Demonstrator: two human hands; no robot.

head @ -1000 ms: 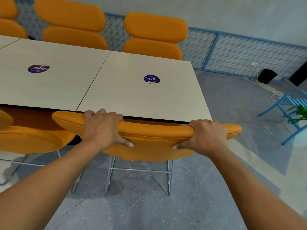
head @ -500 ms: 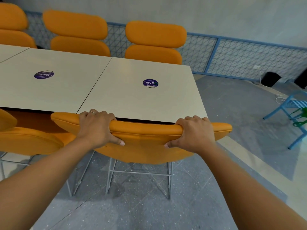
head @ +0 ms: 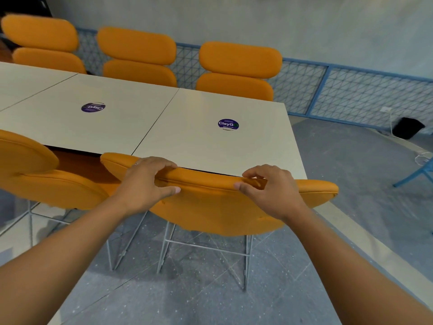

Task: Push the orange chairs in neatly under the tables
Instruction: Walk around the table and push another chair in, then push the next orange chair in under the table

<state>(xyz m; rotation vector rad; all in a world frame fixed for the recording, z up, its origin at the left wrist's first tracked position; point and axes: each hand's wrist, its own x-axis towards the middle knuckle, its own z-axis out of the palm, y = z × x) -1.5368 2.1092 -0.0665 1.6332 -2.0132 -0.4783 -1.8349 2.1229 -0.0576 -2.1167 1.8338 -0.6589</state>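
The orange chair (head: 210, 207) in front of me has its seat under the white table (head: 199, 146), and its backrest top meets the table's near edge. My left hand (head: 145, 181) holds the backrest top left of centre, fingers arched over the edge and thumb on the back face. My right hand (head: 269, 188) holds it right of centre in a loose pinch, with the fingers raised a little. A second orange chair (head: 46, 179) stands to the left, its back slightly away from the adjoining table (head: 58, 123).
Three orange chairs (head: 236, 71) line the far side of the tables, in front of a blue mesh fence (head: 351, 90). A blue chair (head: 421, 172) stands at the right edge, and a black bin (head: 407, 127) sits by the fence. The chair's wire legs (head: 246, 259) rest on grey floor.
The chair's backrest has closed up against the table edge. Both hands have slackened from a firm wrap to a loose, arched hold. My view has shifted right and closer.
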